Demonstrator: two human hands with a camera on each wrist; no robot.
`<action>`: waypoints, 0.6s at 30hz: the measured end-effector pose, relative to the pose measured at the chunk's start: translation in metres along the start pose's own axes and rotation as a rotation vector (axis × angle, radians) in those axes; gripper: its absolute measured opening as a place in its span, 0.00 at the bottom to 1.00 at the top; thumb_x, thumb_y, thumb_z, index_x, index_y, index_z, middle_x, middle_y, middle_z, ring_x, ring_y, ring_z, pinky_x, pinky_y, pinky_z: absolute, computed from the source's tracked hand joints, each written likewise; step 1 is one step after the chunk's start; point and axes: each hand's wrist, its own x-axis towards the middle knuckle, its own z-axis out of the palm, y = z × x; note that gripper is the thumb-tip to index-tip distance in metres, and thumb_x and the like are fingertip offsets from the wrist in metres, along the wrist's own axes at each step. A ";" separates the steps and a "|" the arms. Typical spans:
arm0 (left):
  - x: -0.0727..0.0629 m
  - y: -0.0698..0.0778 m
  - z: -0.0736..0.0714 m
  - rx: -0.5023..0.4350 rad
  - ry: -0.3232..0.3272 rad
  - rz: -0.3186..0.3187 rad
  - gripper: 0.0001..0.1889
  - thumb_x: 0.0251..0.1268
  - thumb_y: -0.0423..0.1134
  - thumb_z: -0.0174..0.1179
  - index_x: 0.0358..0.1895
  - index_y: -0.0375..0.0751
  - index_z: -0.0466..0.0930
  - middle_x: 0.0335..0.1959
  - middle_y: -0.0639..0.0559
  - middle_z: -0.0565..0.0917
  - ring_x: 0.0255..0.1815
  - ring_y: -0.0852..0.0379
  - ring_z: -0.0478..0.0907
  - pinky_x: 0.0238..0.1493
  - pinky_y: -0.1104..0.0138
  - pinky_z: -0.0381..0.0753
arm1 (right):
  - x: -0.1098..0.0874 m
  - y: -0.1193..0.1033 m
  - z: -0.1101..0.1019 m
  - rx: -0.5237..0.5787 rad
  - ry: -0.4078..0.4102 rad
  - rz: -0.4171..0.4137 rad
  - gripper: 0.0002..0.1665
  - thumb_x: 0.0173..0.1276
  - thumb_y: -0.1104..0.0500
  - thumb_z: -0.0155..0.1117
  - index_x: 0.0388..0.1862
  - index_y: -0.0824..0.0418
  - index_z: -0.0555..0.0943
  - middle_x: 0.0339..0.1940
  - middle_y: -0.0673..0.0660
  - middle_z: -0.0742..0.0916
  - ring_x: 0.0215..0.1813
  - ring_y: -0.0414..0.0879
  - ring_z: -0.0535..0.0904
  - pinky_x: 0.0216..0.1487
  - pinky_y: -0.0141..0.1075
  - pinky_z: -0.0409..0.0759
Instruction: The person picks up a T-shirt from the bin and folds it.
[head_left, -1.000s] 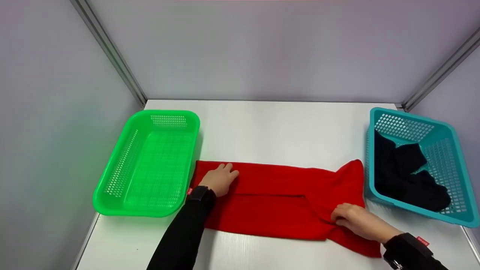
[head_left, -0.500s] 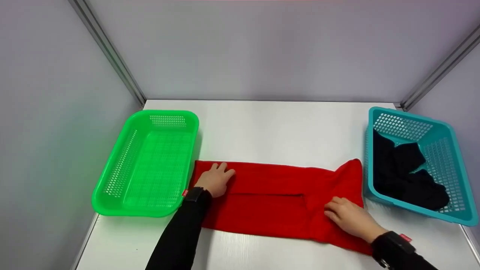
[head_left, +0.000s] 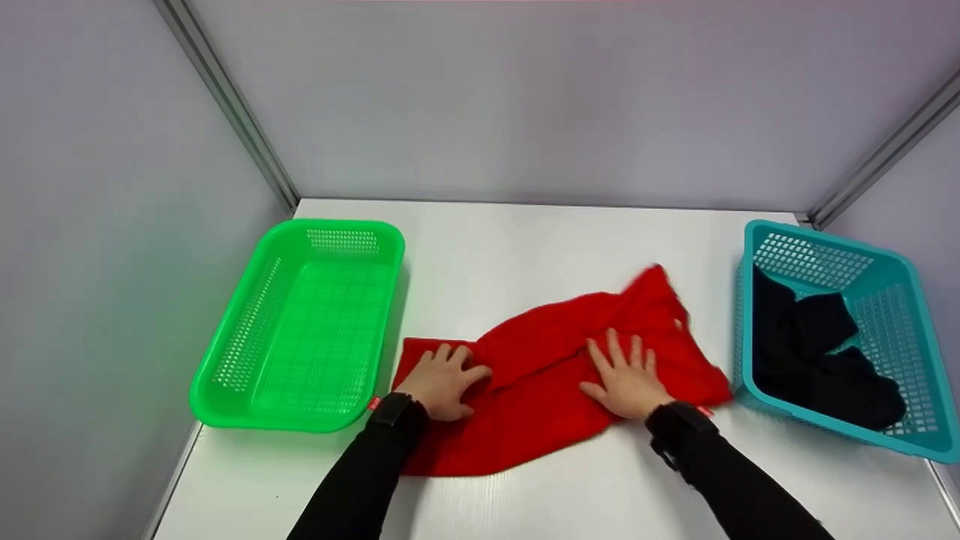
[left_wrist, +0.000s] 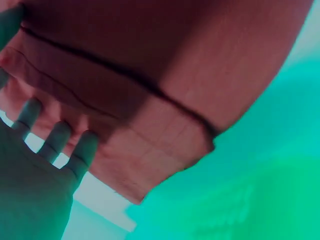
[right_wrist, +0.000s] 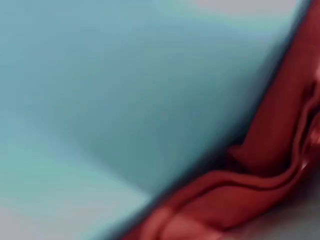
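Observation:
A red garment (head_left: 547,420), folded lengthwise with a seam along its middle, lies on the white table, its right part angled up and wrinkled. My left hand (head_left: 442,382) rests on its left end, fingers spread; the left wrist view shows the fingers (left_wrist: 57,137) along the layered cloth (left_wrist: 170,135). Flat on the right half lies my right hand (head_left: 626,382), fingers apart and straight. In the right wrist view only folded red edges (right_wrist: 235,195) show, blurred, and the hand itself is not visible.
A green basket (head_left: 296,420) with nothing in it stands left of the garment, close to its left end. On the right is a teal basket (head_left: 919,360) holding black cloth (head_left: 821,367). Light panels enclose the table at the back and sides.
My right hand has moved left and away from me, from the garment's right end onto its middle right, and its fingers have straightened. The garment's right part has swung upward. The left hand stays nearly put.

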 end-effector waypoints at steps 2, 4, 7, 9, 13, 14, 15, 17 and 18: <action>0.002 0.008 0.001 0.041 -0.012 0.036 0.34 0.64 0.54 0.71 0.74 0.63 0.72 0.68 0.47 0.70 0.66 0.43 0.66 0.67 0.45 0.70 | 0.012 -0.006 0.000 0.014 -0.055 -0.083 0.48 0.77 0.41 0.61 0.85 0.61 0.55 0.84 0.74 0.49 0.79 0.84 0.36 0.74 0.76 0.37; 0.005 0.017 0.002 0.086 -0.025 0.066 0.35 0.64 0.56 0.71 0.75 0.65 0.71 0.69 0.48 0.69 0.67 0.44 0.66 0.68 0.47 0.70 | 0.021 -0.012 0.000 0.015 -0.104 -0.188 0.47 0.77 0.42 0.62 0.85 0.59 0.57 0.86 0.71 0.49 0.80 0.82 0.35 0.75 0.75 0.36; 0.008 0.032 0.002 0.171 -0.039 0.107 0.36 0.64 0.59 0.70 0.76 0.68 0.70 0.69 0.50 0.69 0.67 0.46 0.66 0.68 0.51 0.71 | 0.030 -0.022 -0.002 0.014 -0.181 -0.343 0.43 0.76 0.51 0.64 0.84 0.59 0.60 0.87 0.63 0.53 0.82 0.78 0.36 0.76 0.73 0.37; 0.010 0.040 0.002 0.217 -0.041 0.133 0.36 0.65 0.60 0.68 0.76 0.68 0.69 0.68 0.50 0.69 0.67 0.47 0.67 0.67 0.53 0.71 | 0.032 -0.025 -0.005 0.008 -0.209 -0.421 0.41 0.74 0.59 0.65 0.82 0.60 0.63 0.86 0.59 0.57 0.83 0.75 0.40 0.77 0.72 0.41; 0.012 0.052 0.007 0.220 -0.016 0.209 0.41 0.65 0.61 0.67 0.80 0.66 0.61 0.71 0.50 0.69 0.69 0.46 0.67 0.69 0.53 0.71 | 0.037 -0.021 -0.011 -0.133 -0.082 -0.445 0.33 0.74 0.66 0.61 0.77 0.56 0.72 0.82 0.56 0.68 0.82 0.71 0.54 0.75 0.74 0.49; 0.013 0.055 0.008 0.204 -0.008 0.239 0.44 0.64 0.61 0.68 0.82 0.68 0.58 0.73 0.49 0.68 0.70 0.46 0.67 0.71 0.52 0.70 | 0.038 -0.019 -0.012 -0.195 -0.009 -0.410 0.31 0.75 0.66 0.60 0.76 0.55 0.73 0.81 0.58 0.70 0.81 0.72 0.57 0.74 0.75 0.50; 0.013 0.058 0.010 0.186 -0.004 0.271 0.46 0.64 0.61 0.68 0.83 0.70 0.54 0.76 0.50 0.65 0.72 0.45 0.66 0.73 0.51 0.68 | 0.040 -0.016 -0.012 -0.260 0.062 -0.349 0.30 0.76 0.65 0.58 0.75 0.52 0.75 0.80 0.59 0.71 0.80 0.72 0.59 0.73 0.76 0.50; 0.015 0.064 0.014 0.172 -0.008 0.331 0.49 0.64 0.62 0.68 0.83 0.76 0.48 0.82 0.51 0.58 0.78 0.44 0.61 0.76 0.50 0.64 | 0.043 -0.010 -0.012 -0.343 0.180 -0.189 0.29 0.77 0.62 0.55 0.75 0.49 0.75 0.79 0.62 0.71 0.79 0.73 0.60 0.73 0.77 0.48; 0.017 0.068 0.016 0.173 -0.020 0.355 0.49 0.65 0.63 0.67 0.83 0.80 0.45 0.84 0.51 0.54 0.81 0.43 0.57 0.78 0.49 0.60 | 0.045 -0.007 -0.012 -0.362 0.224 -0.097 0.29 0.78 0.61 0.53 0.76 0.49 0.75 0.80 0.64 0.70 0.79 0.74 0.60 0.72 0.78 0.46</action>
